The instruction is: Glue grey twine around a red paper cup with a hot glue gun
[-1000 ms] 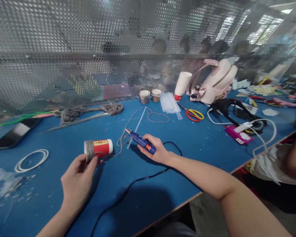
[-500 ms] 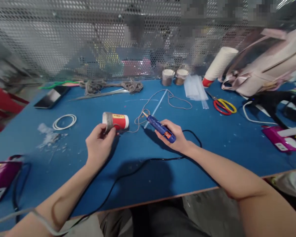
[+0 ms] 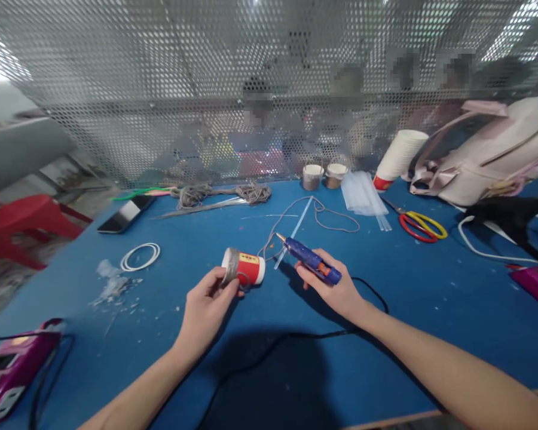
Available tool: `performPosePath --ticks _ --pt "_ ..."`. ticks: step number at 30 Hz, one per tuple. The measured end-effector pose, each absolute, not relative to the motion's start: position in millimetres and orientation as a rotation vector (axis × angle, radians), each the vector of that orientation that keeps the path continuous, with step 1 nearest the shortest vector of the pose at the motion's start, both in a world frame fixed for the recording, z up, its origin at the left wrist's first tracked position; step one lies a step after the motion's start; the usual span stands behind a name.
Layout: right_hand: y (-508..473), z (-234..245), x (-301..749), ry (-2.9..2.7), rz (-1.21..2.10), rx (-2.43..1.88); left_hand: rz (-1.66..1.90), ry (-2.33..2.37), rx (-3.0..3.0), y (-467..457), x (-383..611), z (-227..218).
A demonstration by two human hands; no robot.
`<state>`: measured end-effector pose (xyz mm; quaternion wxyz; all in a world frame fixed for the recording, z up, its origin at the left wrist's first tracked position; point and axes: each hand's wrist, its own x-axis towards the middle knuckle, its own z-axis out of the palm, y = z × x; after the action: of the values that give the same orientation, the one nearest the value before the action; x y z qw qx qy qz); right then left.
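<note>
My left hand [image 3: 206, 307] is closed on the wrapped end of a red and white paper cup [image 3: 244, 268] that lies on its side, part of it bound in grey cord. My right hand [image 3: 336, 289] grips a blue hot glue gun [image 3: 311, 261], its nozzle pointing up-left toward the cup, a short gap between them. A grey cord [image 3: 305, 215] runs from the cup in loops across the blue table [image 3: 430, 286]. The gun's black cable [image 3: 269, 352] trails back toward me.
A bundle of grey cord [image 3: 224, 194], a phone [image 3: 125, 215] and a white ring [image 3: 140, 257] lie left. Two small pots [image 3: 323, 175], clear glue sticks [image 3: 363, 194], stacked paper cups [image 3: 399, 158], scissors [image 3: 419, 226] and a pink bag [image 3: 484, 155] lie right. A perforated screen [image 3: 206, 89] backs the table.
The view swung left and then lifted. Both hands kept their hold; the cup and glue gun stay close together, nozzle still aimed at the cup.
</note>
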<state>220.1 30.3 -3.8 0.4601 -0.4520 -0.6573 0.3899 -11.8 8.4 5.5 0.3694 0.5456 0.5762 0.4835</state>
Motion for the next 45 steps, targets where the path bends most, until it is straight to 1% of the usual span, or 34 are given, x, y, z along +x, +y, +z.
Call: performPosePath --ticks 2,7,14,18,22,35,45 --pt "22.9 7.3 216.7 -1.562 1.129 -1.151 1.230 1.455 1.401 9.2 -12.3 6.4" --pt "9.4 26.9 207.3 -1.608 1.348 -1.143 1.218 1.442 1.431 11.8 -13.3 10.1" --pt "3.0 12.0 197.9 -1.547 1.542 -1.108 1.186 1.456 1.447 12.5 -14.5 9.6" --pt "-4.2 4.2 198.7 -1.483 1.552 -1.146 1.158 1.422 1.470 10.9 -13.2 7.4" --pt "-8.4 -1.1 200.9 -1.547 1.520 -1.141 1.131 1.433 1.523 7.8 -10.1 6.3" --pt "-10.7 5.2 201.9 -1.599 1.449 -1.059 1.092 1.450 1.751 1.4 -9.3 8.8" --pt "-11.2 3.4 203.7 -1.798 1.269 -1.064 1.090 1.466 1.736 -0.3 -7.4 13.6"
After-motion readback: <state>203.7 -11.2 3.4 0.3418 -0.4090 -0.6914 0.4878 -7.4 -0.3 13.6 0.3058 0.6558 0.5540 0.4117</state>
